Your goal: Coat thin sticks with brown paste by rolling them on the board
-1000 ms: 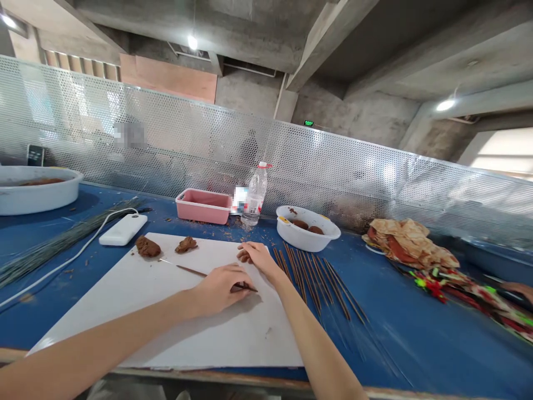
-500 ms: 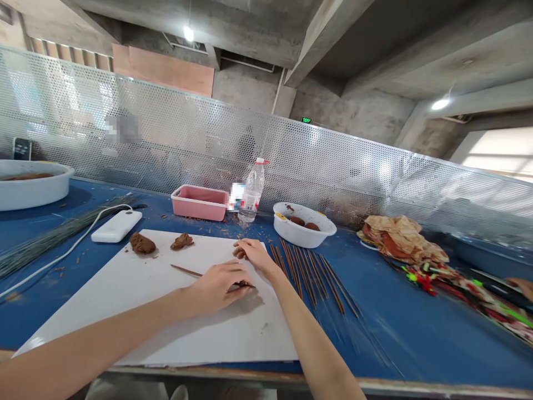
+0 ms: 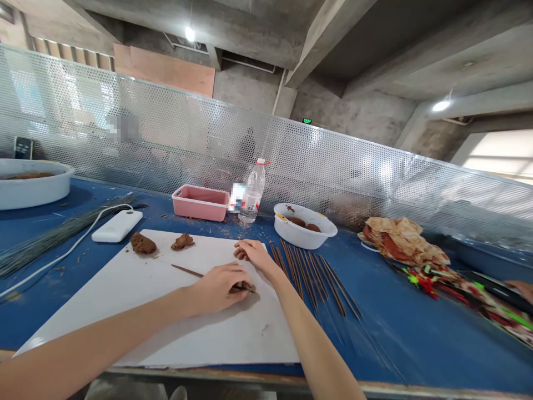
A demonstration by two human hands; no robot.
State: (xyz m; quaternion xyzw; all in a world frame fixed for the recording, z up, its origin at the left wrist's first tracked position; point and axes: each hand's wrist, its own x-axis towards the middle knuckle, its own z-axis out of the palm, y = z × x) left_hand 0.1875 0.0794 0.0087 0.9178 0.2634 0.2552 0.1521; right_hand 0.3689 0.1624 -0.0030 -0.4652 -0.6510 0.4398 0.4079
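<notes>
Well | left hand [image 3: 219, 289] pinching thin wooden stick [image 3: 187, 270] against white board [image 3: 166, 339] | right hand [image 3: 255, 256] curled on board, grip unclear | risk: hard pressure could snap stick

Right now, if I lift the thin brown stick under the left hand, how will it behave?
The thin brown stick looks light and fairly stiff, though slender enough to snap if bent. Being round, it would likely roll on the white board.

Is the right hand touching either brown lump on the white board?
No, the right hand lies right of the brown lumps, with bare white board between them.
</notes>
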